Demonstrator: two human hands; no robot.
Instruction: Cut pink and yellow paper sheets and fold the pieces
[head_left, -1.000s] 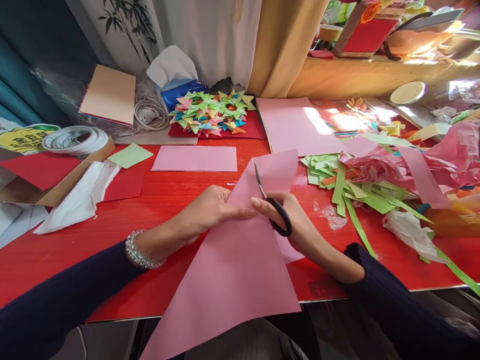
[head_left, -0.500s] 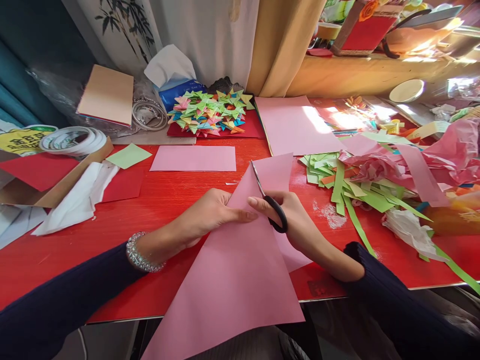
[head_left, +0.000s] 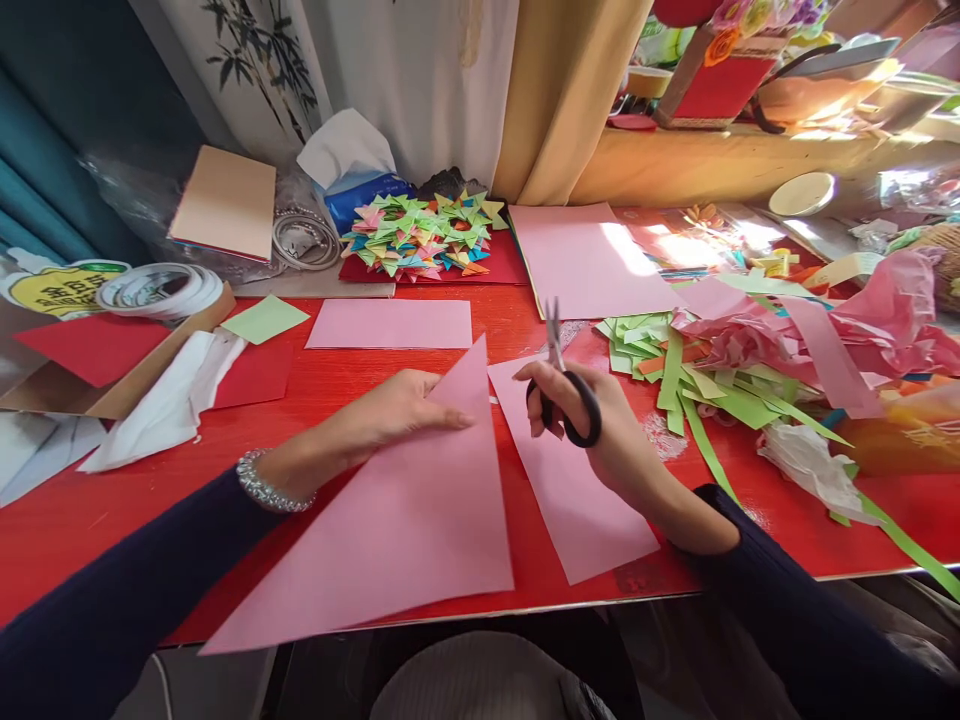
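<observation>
My left hand (head_left: 397,412) grips a large pink sheet of paper (head_left: 420,520) near its upper end, thumb on top; one corner of the sheet overhangs the table's front edge. In my right hand (head_left: 600,410) is a pair of scissors (head_left: 574,400) with black handles, fingers through the loops, the blades pointing away from me and nearly closed. Below that hand a separate pink paper piece (head_left: 577,510) lies flat on the red table. Farther back rests a pink paper rectangle (head_left: 388,324).
A cluster of folded paper stars (head_left: 420,235) sits at the back. Pink sheets (head_left: 585,260) are stacked right of it. Green paper strips (head_left: 697,380) and crumpled pink paper (head_left: 795,330) cover the right side. A cardboard box (head_left: 112,390) with white tape rolls (head_left: 154,290) stands left.
The pink paper is now in two pieces. My left hand has moved left with the larger one, the smaller lies on the table, and the scissors have come away to the right.
</observation>
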